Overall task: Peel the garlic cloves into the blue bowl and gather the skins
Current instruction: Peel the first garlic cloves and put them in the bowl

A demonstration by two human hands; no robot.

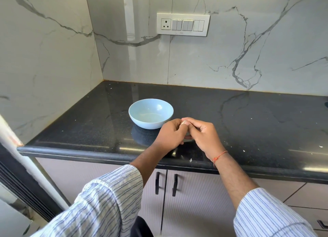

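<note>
Just right of the blue bowl (151,113), my left hand (169,135) and right hand (204,137) pinch one garlic clove (183,122); light, firm, papery-skinned, I judge, so grip its ends.

The bowl (150,113), just beyond the fingertips (179,121), is a plain pale blue, and the garlic clove (183,122) pinched between them shows off-white with a pinkish-tan skin. Under the fingers the countertop (248,116) is glossy black with fine pale speckles and a few white flecks, while the wall (230,59) far beyond them is white marble with grey veins. Behind the fingers, the sleeves (110,197) are white with thin blue stripes, and an orange-red thread (219,156) circles the right wrist.
</note>
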